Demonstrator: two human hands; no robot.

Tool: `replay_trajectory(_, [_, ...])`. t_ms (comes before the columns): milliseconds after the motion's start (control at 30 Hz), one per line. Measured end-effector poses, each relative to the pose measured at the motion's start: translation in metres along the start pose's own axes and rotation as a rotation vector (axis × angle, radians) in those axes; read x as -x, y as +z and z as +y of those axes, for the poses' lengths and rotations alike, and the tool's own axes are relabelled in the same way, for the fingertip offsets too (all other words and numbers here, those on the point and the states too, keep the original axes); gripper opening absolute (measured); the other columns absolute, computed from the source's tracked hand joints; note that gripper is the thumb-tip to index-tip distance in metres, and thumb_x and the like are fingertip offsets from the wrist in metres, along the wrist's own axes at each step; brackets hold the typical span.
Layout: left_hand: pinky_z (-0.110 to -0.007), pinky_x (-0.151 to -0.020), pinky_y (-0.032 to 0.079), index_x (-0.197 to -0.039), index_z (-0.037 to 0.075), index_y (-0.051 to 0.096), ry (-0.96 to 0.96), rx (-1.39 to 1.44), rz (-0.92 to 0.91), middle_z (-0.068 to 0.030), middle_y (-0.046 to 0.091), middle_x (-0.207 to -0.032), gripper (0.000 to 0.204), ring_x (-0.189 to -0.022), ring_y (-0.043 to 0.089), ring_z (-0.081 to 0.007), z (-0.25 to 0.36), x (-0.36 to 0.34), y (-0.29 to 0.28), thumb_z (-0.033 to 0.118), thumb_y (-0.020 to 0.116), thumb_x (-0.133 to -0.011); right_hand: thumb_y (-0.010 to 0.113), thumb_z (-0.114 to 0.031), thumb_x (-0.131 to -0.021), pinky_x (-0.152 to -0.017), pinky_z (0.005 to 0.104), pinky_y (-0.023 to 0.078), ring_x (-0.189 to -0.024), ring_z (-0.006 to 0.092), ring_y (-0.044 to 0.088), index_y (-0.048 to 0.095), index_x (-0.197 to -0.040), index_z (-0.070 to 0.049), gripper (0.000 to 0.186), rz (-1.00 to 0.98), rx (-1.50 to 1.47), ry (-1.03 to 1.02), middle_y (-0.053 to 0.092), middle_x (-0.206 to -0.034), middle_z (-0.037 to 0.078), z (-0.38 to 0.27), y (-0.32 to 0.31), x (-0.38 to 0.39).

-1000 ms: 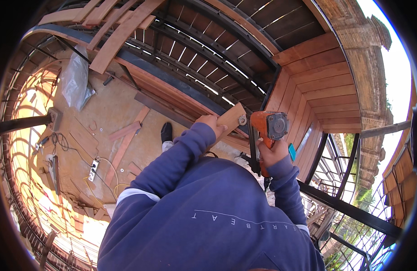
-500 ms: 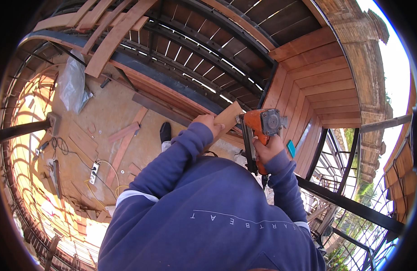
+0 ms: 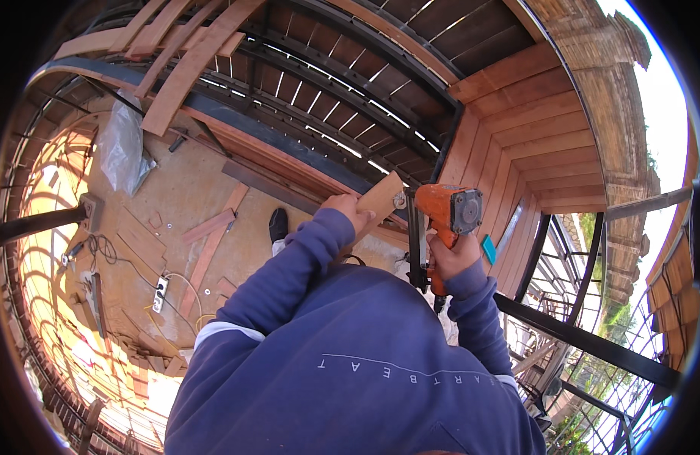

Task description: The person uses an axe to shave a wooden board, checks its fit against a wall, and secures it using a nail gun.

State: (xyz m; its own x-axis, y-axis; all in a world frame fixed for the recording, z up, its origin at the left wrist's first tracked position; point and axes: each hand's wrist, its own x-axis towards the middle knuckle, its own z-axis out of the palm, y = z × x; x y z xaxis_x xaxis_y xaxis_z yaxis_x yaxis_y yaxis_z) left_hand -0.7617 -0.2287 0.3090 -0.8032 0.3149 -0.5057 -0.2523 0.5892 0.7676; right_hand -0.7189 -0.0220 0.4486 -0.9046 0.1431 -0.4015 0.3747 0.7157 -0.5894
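Observation:
In my right hand [image 3: 458, 254] is an orange and black nail gun [image 3: 439, 206], with the fingers wrapped round its handle. Its black magazine runs down toward me, and a hose fitting hangs under the handle. My left hand [image 3: 348, 212] grips a short light-brown wooden board [image 3: 382, 194] from its left side. The board slants up and to the right. The gun's nose is close by the board's right edge; I cannot tell whether they touch. Just beyond lies the dark metal beam [image 3: 289, 145] of the frame.
Long loose planks [image 3: 185, 83] rest across the frame at the upper left. Reddish-brown boards [image 3: 547, 144] cover the structure at the right, with a teal block [image 3: 489, 249] there. On the floor are a plastic bag [image 3: 124, 144], a power strip [image 3: 160, 293], cables and offcuts.
The nail gun has shifted slightly right and tilted, its body turning a little away from the board. My left hand and the board stay nearly where they were.

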Motion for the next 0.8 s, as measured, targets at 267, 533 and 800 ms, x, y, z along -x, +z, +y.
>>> replay_trajectory(267, [-0.043,-0.093,0.049,-0.115,-0.002,0.065,0.045,0.013,0.065,-0.0246,0.067,-0.109,0.05,-0.104,0.063,-0.0384,-0.007,-0.004,0.008,0.04,0.065,-0.086,0.068,-0.019,-0.082,-0.051,0.0361,0.05,-0.052,0.0231,0.065,0.065,-0.077,0.004,0.024,-0.066,-0.029,0.092,0.06,-0.053,0.011,0.0,0.0,0.003])
replay_trajectory(533, [-0.044,-0.092,0.048,-0.113,-0.002,0.066,0.064,0.044,0.074,-0.0247,0.067,-0.107,0.05,-0.102,0.063,-0.0393,-0.008,-0.004,0.009,0.041,0.065,-0.086,0.068,-0.019,-0.08,-0.048,0.0341,0.05,-0.048,0.0194,0.063,0.066,-0.076,0.005,0.025,-0.071,0.004,0.07,0.061,-0.054,0.009,0.013,0.005,0.006])
replay_trajectory(800, [-0.044,-0.092,0.049,-0.113,-0.001,0.066,0.036,0.041,0.038,-0.0244,0.067,-0.107,0.05,-0.102,0.063,-0.0391,-0.008,-0.006,0.008,0.041,0.066,-0.086,0.067,-0.018,-0.08,-0.049,0.0341,0.05,-0.049,0.0194,0.064,0.066,-0.075,0.004,0.023,-0.096,0.026,0.11,0.061,-0.053,0.009,0.007,0.003,0.006])
